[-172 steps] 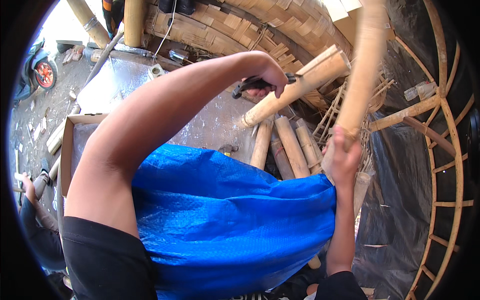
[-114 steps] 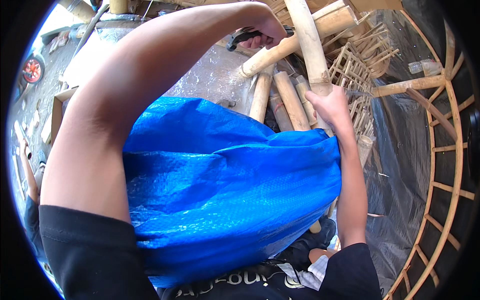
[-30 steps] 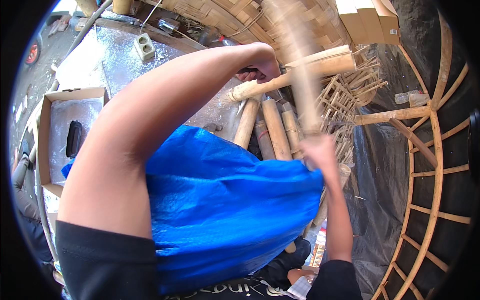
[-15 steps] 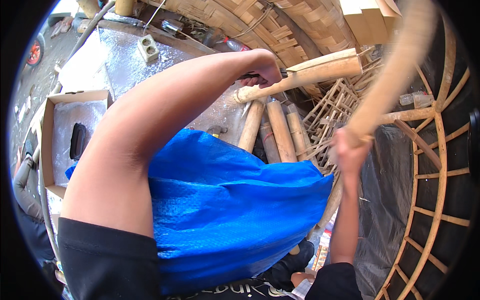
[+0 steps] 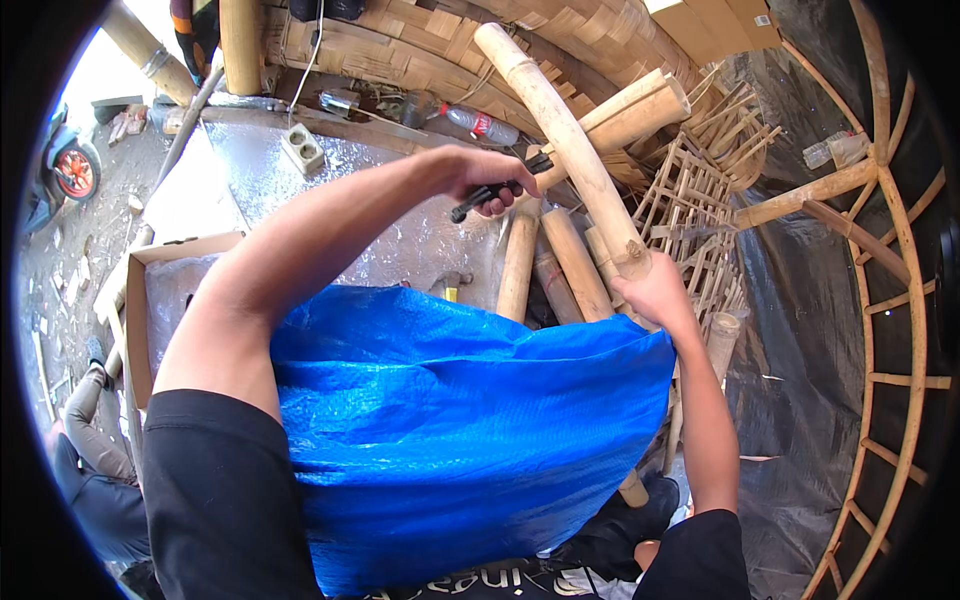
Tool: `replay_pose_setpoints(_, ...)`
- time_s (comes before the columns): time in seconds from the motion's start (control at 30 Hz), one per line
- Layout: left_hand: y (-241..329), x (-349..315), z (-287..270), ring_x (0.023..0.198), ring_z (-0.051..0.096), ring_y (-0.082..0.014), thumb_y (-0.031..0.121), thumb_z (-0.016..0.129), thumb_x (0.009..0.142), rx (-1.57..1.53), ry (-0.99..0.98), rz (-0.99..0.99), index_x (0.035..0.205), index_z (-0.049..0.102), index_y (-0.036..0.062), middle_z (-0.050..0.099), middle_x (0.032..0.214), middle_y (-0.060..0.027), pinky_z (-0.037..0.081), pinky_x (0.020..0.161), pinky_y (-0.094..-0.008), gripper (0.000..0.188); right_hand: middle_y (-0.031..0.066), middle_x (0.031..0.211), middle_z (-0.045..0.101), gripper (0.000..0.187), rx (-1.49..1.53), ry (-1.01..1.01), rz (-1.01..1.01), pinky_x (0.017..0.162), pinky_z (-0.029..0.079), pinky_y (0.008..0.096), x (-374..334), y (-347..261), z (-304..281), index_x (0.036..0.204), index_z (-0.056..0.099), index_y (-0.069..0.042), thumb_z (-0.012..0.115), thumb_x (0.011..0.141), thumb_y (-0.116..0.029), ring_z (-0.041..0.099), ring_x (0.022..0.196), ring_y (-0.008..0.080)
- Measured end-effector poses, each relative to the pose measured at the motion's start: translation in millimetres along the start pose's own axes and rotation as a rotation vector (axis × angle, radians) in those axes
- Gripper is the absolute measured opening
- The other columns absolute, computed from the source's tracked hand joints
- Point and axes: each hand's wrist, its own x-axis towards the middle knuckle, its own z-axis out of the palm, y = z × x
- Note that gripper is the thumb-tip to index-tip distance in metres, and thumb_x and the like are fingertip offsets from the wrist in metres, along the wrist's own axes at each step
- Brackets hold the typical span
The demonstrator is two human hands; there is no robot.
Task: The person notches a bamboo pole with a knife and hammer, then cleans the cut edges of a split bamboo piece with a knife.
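Note:
My left hand (image 5: 497, 186) is closed around a black-handled tool (image 5: 470, 207). The tool's far end reaches the side of a thick bamboo piece (image 5: 640, 108) lying slantwise; its working end is too hidden to identify. My right hand (image 5: 655, 292) grips the lower end of a bamboo pole (image 5: 575, 145). That pole slants up and to the left, crossing in front of the thick bamboo piece and close to the tool's end; I cannot tell whether they touch. A blue tarp (image 5: 470, 420) spreads over my lap beneath both arms.
Cut bamboo lengths (image 5: 575, 265) and a slatted bamboo bundle (image 5: 690, 190) lie ahead. A hammer (image 5: 452, 288) rests beyond the tarp. Left are a cardboard box (image 5: 140, 325), a power socket (image 5: 302, 150) and another person's leg (image 5: 95, 430). A bamboo frame (image 5: 915, 330) curves along the right.
The bamboo pole in my right hand has swung down from upper right to across the thick bamboo piece. My left hand keeps hold of the black-handled tool and sits slightly lower and left in view.

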Motion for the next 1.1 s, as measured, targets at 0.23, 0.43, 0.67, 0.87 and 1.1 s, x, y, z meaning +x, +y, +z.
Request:
replay_pose_setpoints(0.23, 3, 13, 22, 0.041, 0.035, -0.0092, 0.035, 0.062, 0.092, 0.068, 0.293, 0.005, 0.070, 0.040, 0.0166, 0.033, 0.054, 0.0043, 0.027, 0.038, -0.0278, 0.036, 0.0192, 0.087, 0.074, 0.041, 0.016, 0.129, -0.043, 0.075, 0.056, 0.0396, -3, -6, -21, 0.104, 0.069, 0.003, 0.075, 0.071, -0.021, 0.072, 0.080, 0.0304)
replay_pose_setpoints(0.43, 0, 19, 1, 0.042, 0.036, -0.0103, 0.019, 0.057, 0.082, 0.006, 0.251, -0.087, 0.068, 0.038, 0.0159, 0.036, 0.055, 0.0034, 0.031, 0.041, -0.0288, 0.024, 0.0020, 0.066, 0.065, 0.010, 0.367, 0.409, -0.297, 0.049, 0.045, 0.0259, -20, -76, -67, 0.079, 0.064, -0.003, 0.071, 0.080, -0.010, 0.058, 0.052, 0.0084)
replay_pose_setpoints(0.67, -3, 9, 23, 0.041, 0.038, -0.0101, 0.023, 0.061, 0.077, 0.286, 0.258, -0.012, 0.074, 0.042, 0.0144, 0.037, 0.055, 0.0035, 0.033, 0.041, -0.0293, 0.020, 0.0197, 0.078, 0.073, 0.028, -0.028, 0.129, -0.026, 0.073, 0.056, 0.0392, 8, -18, 17, 0.089, 0.071, 0.005, 0.074, 0.073, -0.018, 0.074, 0.078, 0.0316)
replay_pose_setpoints(0.87, -19, 15, 29, 0.043, 0.037, -0.0119, 0.020, 0.059, 0.075, 0.220, 0.261, -0.131, 0.077, 0.043, 0.0137, 0.037, 0.058, 0.0025, 0.032, 0.042, -0.0311, 0.018, 0.0254, 0.089, 0.071, 0.038, -0.182, 0.156, -0.078, 0.080, 0.056, 0.0416, 7, -27, -9, 0.102, 0.071, 0.002, 0.075, 0.070, -0.020, 0.072, 0.090, 0.0376)
replay_pose_setpoints(1.1, -16, 4, 28, 0.043, 0.035, -0.0110, 0.020, 0.058, 0.076, 0.155, 0.299, -0.110, 0.078, 0.043, 0.0140, 0.036, 0.058, 0.0029, 0.031, 0.043, -0.0309, 0.016, 0.0167, 0.081, 0.074, 0.019, 0.205, 0.398, -0.154, 0.072, 0.055, 0.0371, -7, -47, -64, 0.088, 0.071, 0.003, 0.074, 0.073, -0.009, 0.072, 0.081, 0.0226)
